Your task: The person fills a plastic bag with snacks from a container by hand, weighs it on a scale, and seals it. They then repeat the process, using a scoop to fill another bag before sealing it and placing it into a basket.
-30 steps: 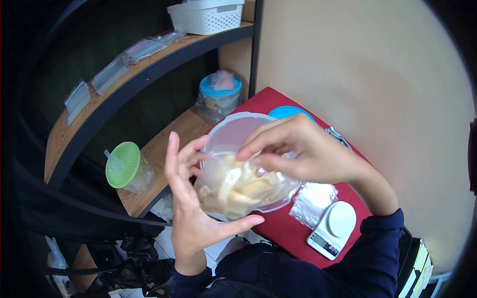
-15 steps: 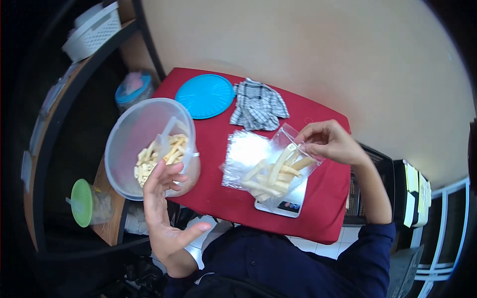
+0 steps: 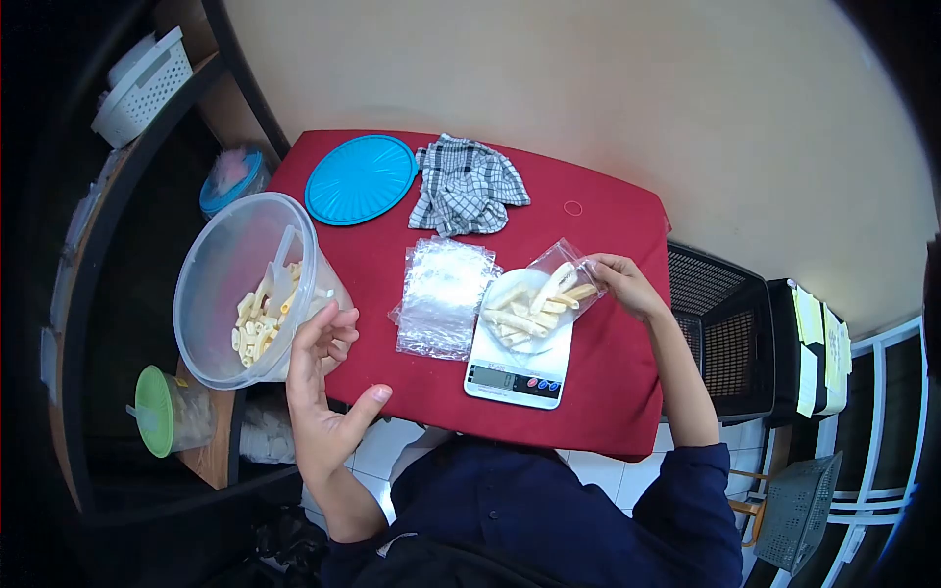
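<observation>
My right hand pinches the top edge of a clear plastic bag holding several pale yellow stick-shaped pieces. The bag lies on the round plate of a white kitchen scale; its display is too small to read. My left hand is open, thumb apart from the curved fingers, just in front of a large translucent tub. Inside the tilted tub are more pale sticks and a clear scoop. A stack of clear plastic bags lies left of the scale.
On the red-covered table are a blue lid, a checked cloth and a rubber band. A shelf with a green-lidded container stands left; a black crate stands right.
My right hand has lowered the filled bag onto the scale, uncovering its display and buttons. The view has shifted, and my left hand remains open beside the tub.
</observation>
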`<state>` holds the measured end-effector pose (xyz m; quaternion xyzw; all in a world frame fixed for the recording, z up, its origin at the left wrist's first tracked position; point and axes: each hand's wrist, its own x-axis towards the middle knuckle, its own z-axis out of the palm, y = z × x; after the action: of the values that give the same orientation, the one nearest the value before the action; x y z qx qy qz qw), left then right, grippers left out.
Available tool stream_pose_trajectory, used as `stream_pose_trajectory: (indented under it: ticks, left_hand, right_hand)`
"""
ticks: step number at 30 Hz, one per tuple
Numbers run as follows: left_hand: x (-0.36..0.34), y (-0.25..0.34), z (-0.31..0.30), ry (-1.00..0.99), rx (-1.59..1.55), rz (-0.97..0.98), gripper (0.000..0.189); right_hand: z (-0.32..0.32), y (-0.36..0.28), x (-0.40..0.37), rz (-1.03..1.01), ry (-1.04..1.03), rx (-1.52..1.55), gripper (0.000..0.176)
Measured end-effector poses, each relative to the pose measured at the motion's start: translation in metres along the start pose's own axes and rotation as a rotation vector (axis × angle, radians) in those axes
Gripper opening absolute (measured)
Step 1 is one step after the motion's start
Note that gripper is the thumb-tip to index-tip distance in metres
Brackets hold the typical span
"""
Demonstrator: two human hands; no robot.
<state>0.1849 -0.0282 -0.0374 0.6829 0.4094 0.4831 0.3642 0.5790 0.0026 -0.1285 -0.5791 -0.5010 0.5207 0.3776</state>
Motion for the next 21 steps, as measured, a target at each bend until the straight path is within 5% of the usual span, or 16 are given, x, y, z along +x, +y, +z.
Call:
stream_pose_trajectory:
  ticks: [5,11,21]
  left_hand:
    - [-0.002,-0.009,0.001,0.035,-0.008,0.011,0.071]
    - [-0.004,-0.012,0.002,0.070,-0.021,-0.025,0.068]
    - [-0.007,-0.014,0.002,0.113,-0.037,-0.022,0.068]
  right_hand:
    - [0.010,0.016,-0.007,0.080,0.070,0.411,0.035]
    - [0.006,0.021,-0.012,0.001,0.156,0.461,0.048]
    - [-0.007,0.019,-0.025,-0.054,0.299,0.464,0.043]
